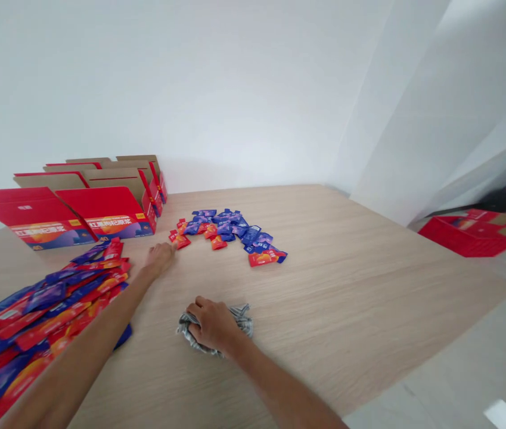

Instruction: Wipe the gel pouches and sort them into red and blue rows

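Note:
My right hand (211, 325) presses down on a crumpled grey cloth (242, 317) near the front of the wooden table (346, 286), fingers curled over it. My left hand (160, 258) reaches far forward, fingers stretched flat on the table, its tips next to the nearest red sachet (180, 240). A scatter of small red and blue sachets (230, 229) lies just beyond it. A large heap of long red and blue packets (42, 316) lies under and left of my left forearm.
Several open red cardboard boxes (96, 208) stand at the back left against the white wall. A red crate (471, 235) sits on the floor to the right, past the table's right edge.

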A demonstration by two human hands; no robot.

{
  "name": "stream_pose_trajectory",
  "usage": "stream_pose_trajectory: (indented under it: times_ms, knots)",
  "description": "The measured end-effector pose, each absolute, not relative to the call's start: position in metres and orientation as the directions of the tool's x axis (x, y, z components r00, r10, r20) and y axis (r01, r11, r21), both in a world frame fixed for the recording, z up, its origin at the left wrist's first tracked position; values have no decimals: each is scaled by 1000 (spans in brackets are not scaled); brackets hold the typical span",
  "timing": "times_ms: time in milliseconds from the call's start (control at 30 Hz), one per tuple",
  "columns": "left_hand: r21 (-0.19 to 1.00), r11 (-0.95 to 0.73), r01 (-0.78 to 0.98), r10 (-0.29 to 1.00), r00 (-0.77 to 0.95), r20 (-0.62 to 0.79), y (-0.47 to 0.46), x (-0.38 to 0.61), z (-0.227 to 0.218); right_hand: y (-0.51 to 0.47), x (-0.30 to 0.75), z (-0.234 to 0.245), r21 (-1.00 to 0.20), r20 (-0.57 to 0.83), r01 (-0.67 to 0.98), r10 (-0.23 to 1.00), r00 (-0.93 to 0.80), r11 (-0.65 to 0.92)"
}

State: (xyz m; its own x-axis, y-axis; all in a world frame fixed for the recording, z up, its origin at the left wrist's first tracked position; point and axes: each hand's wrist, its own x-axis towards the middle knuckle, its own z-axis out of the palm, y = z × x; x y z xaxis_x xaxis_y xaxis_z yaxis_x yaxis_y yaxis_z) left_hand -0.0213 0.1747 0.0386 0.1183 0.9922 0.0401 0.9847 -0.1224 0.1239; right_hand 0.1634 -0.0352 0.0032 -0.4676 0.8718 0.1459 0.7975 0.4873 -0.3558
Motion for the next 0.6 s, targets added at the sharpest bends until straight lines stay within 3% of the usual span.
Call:
stream_pose_trajectory:
  times_ms: [233,600]
  knots:
    - [209,-372,904,926,348,144,225,110,18,-30,155,-9,-308,191,794,852,-488,524]
    - [321,-249,914,968,224,114,248,174,2,-25,154,-14,-332,177,787,854,-489,519]
